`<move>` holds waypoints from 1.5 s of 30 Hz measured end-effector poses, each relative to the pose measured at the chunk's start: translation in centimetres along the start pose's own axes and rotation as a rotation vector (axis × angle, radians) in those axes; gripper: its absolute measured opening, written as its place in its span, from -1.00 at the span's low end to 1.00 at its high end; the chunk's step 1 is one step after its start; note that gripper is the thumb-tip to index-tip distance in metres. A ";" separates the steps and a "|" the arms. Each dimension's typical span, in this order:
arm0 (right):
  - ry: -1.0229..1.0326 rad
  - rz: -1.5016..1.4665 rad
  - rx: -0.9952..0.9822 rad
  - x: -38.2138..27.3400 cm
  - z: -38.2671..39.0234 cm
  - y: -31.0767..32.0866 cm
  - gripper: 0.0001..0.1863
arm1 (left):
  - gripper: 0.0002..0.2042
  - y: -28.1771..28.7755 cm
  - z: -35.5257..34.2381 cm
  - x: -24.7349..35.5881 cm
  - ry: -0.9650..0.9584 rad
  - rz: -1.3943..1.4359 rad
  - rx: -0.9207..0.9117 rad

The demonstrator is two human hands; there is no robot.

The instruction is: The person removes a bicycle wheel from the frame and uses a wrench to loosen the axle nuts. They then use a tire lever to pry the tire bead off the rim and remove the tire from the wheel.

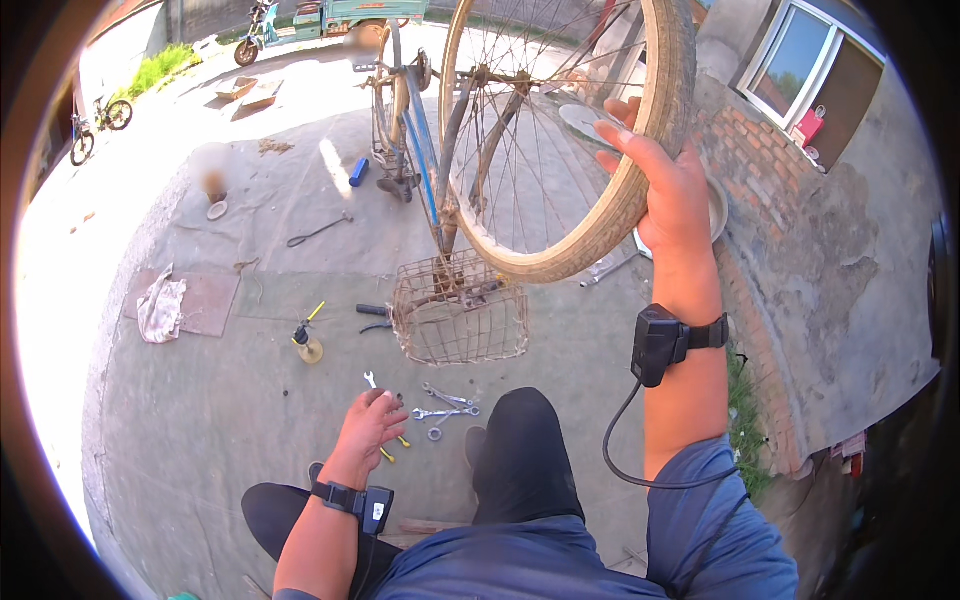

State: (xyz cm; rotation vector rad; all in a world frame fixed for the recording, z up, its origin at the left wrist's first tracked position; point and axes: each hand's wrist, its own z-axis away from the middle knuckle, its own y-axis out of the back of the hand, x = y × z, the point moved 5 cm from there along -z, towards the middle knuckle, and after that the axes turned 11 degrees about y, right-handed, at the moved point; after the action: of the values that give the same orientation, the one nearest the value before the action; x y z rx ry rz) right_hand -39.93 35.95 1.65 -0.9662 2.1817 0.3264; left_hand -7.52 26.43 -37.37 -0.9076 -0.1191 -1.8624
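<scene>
Near the top of the frame, one wheel (672,95) is up, with the right hand (665,185) bent round its tyre, gripping it. Lower left of centre, the left hand (375,425) is half open by some spanners (445,412); I cannot tell if it holds anything. Its wrist box (362,507) has one white label (377,511), too small to read. One basket (465,360) is between wheel and spanners.

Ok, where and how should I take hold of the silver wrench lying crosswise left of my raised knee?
Probably mid-shaft, from above with the left grip, thumb on the near edge, fingers on the far. The silver wrench lies flat, roughly left to right, so its slim shaft offers those edges; a slanted wrench crowds its right end.
</scene>
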 end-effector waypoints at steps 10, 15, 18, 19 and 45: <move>0.059 0.010 -0.024 -1.4 -2.2 -0.7 -0.62 | -0.20 -21.6 -0.2 8.9 -0.046 0.246 -0.505; 0.103 -0.060 -0.021 -1.8 -2.7 -1.2 -0.76 | -0.42 -25.5 -2.4 11.0 -0.031 0.464 -0.579; 0.128 -0.102 -0.026 -2.2 -2.8 -1.7 -0.75 | -0.57 -25.9 -4.1 11.4 -0.092 0.540 -0.597; 0.141 -0.105 -0.022 -2.5 -2.8 -1.6 -0.75 | -0.59 -26.3 -3.9 11.6 -0.095 0.547 -0.586; 0.579 0.033 -0.164 -26.1 3.7 4.5 -0.44 | -0.73 -30.4 14.4 14.7 -0.364 0.410 -0.734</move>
State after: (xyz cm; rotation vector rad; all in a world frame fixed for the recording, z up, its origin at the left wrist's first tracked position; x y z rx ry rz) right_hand -29.14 55.01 17.07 -1.2314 2.7267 0.2660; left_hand -27.84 36.60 -8.56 -1.6285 0.5269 -1.3351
